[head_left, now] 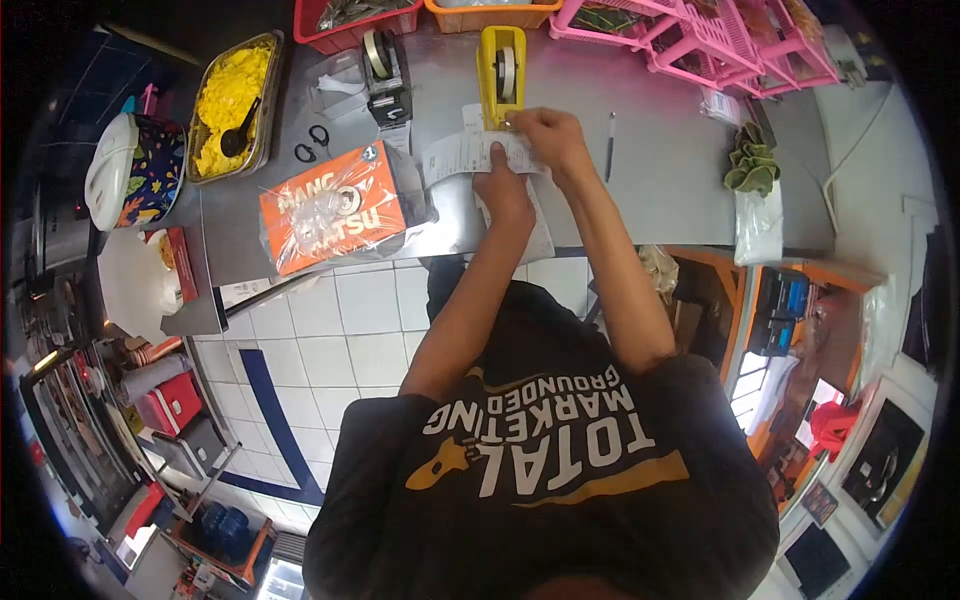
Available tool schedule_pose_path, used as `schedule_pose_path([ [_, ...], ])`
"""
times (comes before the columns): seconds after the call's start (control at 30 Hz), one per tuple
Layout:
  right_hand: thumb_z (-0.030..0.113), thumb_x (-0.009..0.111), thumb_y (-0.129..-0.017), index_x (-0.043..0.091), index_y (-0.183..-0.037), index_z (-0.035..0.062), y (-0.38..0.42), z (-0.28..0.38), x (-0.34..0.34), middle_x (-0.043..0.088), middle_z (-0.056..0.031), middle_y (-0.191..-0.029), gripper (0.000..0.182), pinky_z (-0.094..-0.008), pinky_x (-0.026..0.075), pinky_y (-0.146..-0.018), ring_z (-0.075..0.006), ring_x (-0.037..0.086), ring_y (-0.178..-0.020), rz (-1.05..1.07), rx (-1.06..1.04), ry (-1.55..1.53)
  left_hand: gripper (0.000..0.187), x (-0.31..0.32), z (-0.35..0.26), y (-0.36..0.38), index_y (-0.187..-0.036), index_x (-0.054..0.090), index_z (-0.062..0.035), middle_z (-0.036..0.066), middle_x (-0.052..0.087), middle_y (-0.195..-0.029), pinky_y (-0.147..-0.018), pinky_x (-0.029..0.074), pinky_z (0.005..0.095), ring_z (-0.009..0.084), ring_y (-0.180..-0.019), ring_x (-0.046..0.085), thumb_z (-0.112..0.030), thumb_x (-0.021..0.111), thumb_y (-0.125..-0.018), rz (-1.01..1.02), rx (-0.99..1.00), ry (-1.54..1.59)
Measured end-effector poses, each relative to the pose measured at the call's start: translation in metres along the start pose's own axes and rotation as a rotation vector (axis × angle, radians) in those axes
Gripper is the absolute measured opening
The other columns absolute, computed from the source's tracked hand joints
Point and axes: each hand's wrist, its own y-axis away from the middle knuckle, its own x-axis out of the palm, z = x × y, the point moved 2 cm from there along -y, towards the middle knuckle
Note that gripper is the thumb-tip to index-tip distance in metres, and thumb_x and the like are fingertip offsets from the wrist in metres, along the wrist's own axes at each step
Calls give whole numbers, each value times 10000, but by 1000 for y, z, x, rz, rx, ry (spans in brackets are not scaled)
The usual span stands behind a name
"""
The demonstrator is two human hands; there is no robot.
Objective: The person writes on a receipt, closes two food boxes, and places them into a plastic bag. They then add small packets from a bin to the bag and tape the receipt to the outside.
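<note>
My left hand (505, 196) is closed on white printed paper slips (455, 157), its thumb lying on top of them. One long slip (538, 235) hangs down past the counter's front edge. Just above, my right hand (552, 138) pinches at the front end of a yellow tape dispenser (490, 75), which carries a roll of tape. A small pale bit, seemingly the tape's end, shows at those fingertips. Left of the hands lies an orange printed box (335, 205) in clear plastic wrap. A second, black tape dispenser (388, 85) stands behind it.
On the steel counter (660, 200) are black-handled scissors (311, 143), a pen (610, 147) and a tray of yellow food (232, 95) with a black spoon. Red and orange bins (492, 17) and pink baskets (700, 45) line the back. A patterned rice cooker (140, 170) stands left.
</note>
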Motion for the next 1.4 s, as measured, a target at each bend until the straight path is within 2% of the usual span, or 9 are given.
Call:
schedule_pose_path([
  [0.17, 220, 711, -936, 743, -987, 16, 125, -29, -13, 656, 30, -819, 213, -227, 393, -646, -54, 509, -715, 117, 56, 13, 450, -23, 15, -18, -1408, 437, 20, 153, 593, -1271, -888, 561, 387, 266, -1103, 647, -202, 548, -1033, 141, -101, 113],
  [0.33, 279, 727, -934, 743, -1000, 5, 136, -54, -17, 665, 7, -836, 282, -237, 408, -686, -67, 523, -755, 169, 121, -32, 494, -20, 2, -5, -1434, 417, -23, 146, 590, -1294, -967, 520, 422, 269, -1166, 622, -325, 501, -1052, 284, -209, 164],
  [0.57, 302, 744, -917, 745, -1049, 1, 131, -58, -18, 701, -54, -884, 328, -271, 463, -771, -108, 585, -823, 253, 219, 95, 422, -10, -27, 9, -1359, 481, 15, 150, 618, -1255, -961, 528, 438, 280, -1162, 627, -137, 620, -990, 386, -172, -59],
  [0.67, 286, 725, -924, 738, -1049, 4, 112, -81, -45, 703, -81, -867, 308, -284, 480, -738, -110, 589, -790, 218, -85, 293, 413, -7, -32, 8, -1328, 496, 56, 164, 630, -1233, -909, 565, 431, 284, -1103, 663, -71, 637, -961, 340, -94, -238],
  [0.8, 274, 696, -939, 721, -1028, -4, 63, -58, -79, 704, -79, -837, 293, -290, 504, -737, -123, 617, -792, -362, -501, 306, 404, -13, -25, 17, -1304, 502, 85, 175, 639, -1206, -869, 592, 412, 278, -1062, 683, -61, 640, -953, 274, -91, -268],
  [0.9, 317, 695, -949, 728, -1027, -11, 19, -50, -60, 712, -64, -888, 338, -298, 511, -734, -136, 628, -787, -313, -473, 270, 393, -26, -22, 37, -1296, 513, 77, 165, 653, -1171, -856, 598, 399, 272, -1032, 692, -66, 642, -954, 216, -74, -299],
  [1.0, 307, 723, -928, 737, -993, -21, -2, -39, -28, 708, -76, -872, 335, -290, 509, -709, -134, 625, -764, 139, -97, 83, 369, -39, -22, 53, -1289, 538, 45, 144, 668, -1139, -822, 607, 378, 266, -987, 701, -70, 643, -954, 165, -53, -321],
  [1.33, 184, 764, -904, 725, -886, -11, -31, -60, 5, 716, -52, -815, 199, -228, 483, -634, -88, 585, -668, 64, -42, -134, 296, -58, -22, 33, -1058, 683, 90, 170, 722, -931, -638, 592, 325, 220, -770, 724, -186, 658, -954, 171, 204, -847],
  [1.4, 163, 768, -899, 718, -874, -4, -32, -58, 5, 718, -53, -808, 176, -222, 484, -632, -84, 582, -654, 33, -48, -100, 288, -63, -26, 27, -958, 697, 85, 219, 705, -838, -673, 555, 417, 334, -745, 708, -200, 667, -927, 222, 391, -975],
])
